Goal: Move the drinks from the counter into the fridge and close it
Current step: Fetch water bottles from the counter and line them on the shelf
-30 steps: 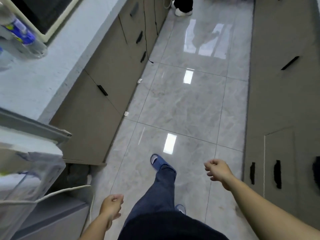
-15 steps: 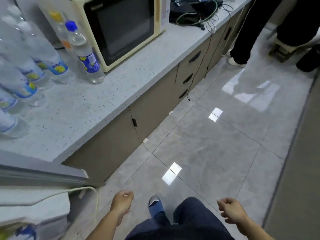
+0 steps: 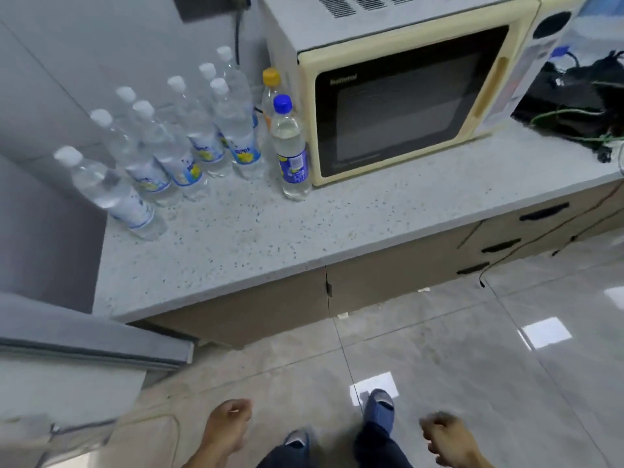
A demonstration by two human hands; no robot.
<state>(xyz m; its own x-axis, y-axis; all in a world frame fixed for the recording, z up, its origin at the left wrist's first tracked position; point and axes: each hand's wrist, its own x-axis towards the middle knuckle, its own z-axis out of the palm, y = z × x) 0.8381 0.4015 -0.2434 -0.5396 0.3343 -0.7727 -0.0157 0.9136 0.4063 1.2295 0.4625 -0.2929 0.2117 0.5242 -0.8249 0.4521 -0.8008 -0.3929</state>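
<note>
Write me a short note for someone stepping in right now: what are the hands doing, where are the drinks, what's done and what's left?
Left hand: loosely curled, holding nothing. Right hand: loosely curled, holding nothing.
Drinks: the bottles stand on the counter left of the microwave, seven white-capped ones, a blue-capped bottle nearest the microwave, and an orange-capped bottle behind it.
Fridge door: open at lower left.
Done: no bottle in hand; the fridge's inside isn't visible.
Left: carry every bottle into the fridge, then close it.
</note>
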